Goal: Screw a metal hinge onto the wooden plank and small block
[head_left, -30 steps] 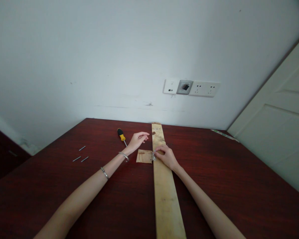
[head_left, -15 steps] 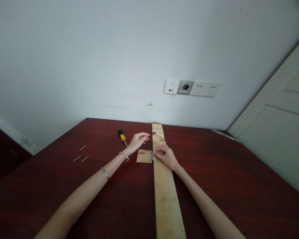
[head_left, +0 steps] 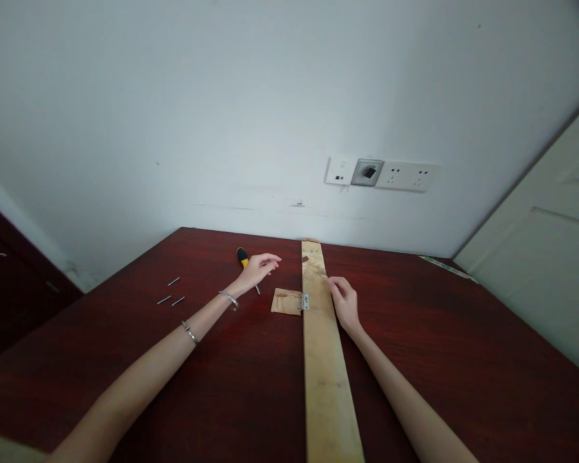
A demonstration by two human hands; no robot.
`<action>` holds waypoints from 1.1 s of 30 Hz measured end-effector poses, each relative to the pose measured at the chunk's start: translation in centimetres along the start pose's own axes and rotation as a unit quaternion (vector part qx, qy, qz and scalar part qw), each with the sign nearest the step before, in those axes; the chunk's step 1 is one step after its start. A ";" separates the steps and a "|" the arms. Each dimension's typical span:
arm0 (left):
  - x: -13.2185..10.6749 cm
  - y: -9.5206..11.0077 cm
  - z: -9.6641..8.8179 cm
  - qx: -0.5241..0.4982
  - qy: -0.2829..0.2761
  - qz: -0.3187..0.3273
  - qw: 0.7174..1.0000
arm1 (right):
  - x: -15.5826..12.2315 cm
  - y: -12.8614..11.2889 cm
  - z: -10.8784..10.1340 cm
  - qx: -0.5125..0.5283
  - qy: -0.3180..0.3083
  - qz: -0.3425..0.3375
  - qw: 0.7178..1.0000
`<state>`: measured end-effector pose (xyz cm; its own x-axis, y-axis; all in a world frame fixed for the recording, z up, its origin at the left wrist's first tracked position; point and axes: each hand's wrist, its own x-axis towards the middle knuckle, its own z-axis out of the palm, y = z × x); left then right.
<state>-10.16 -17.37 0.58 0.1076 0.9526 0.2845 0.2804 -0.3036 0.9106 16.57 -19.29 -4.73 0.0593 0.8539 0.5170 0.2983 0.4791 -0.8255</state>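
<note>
A long pale wooden board (head_left: 329,360) runs away from me across the dark red table. A small metal hinge (head_left: 305,300) lies on its left edge, beside a small square wood piece (head_left: 286,302) that meets the board. My right hand (head_left: 345,303) is at the board's right edge with fingers loosely bent, apart from the hinge; nothing shows in it. Above the table, left of the board, my left hand (head_left: 257,271) has its fingers stretched out and holds nothing. Beneath it lies a yellow and black screwdriver (head_left: 242,256), partly hidden by the hand.
Three screws or nails (head_left: 178,301) lie on the table (head_left: 212,386) to the left. A white wall (head_left: 222,128) with a row of sockets (head_left: 381,173) stands behind the table. On the right is a pale panelled door (head_left: 550,257), near a thin strip (head_left: 448,268) on the table.
My right hand has drawn back from the hinge to the board's right edge. My left hand has moved left, over the screwdriver. The view has shifted slightly.
</note>
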 end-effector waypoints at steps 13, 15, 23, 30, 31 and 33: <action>-9.4 -0.2 -18.1 0.365 -0.007 -0.090 0.927 | -0.2 0.3 0.1 0.034 0.007 0.031 0.999; -11.3 -0.7 -19.6 0.418 -0.027 -0.097 0.903 | -0.2 0.2 0.1 0.033 0.007 0.031 0.999; -14.4 -2.1 -20.4 0.522 -0.068 -0.121 0.842 | -0.3 0.2 0.0 0.032 0.004 0.033 0.999; -14.1 -1.6 -18.9 0.596 -0.106 -0.136 0.784 | -0.2 0.4 0.0 0.032 -0.001 0.037 0.999; -14.1 -1.5 -18.7 0.606 -0.115 -0.131 0.776 | -0.2 0.4 0.0 0.032 -0.002 0.038 0.999; -14.1 -1.3 -18.5 0.622 -0.129 -0.127 0.762 | -0.2 0.4 0.0 0.031 -0.004 0.039 0.999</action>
<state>-29.66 -30.09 0.89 0.0384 0.9970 -0.0672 0.9931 -0.0456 -0.1083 16.66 -19.23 -5.20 0.0722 0.8907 0.4487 0.2336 0.4223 -0.8758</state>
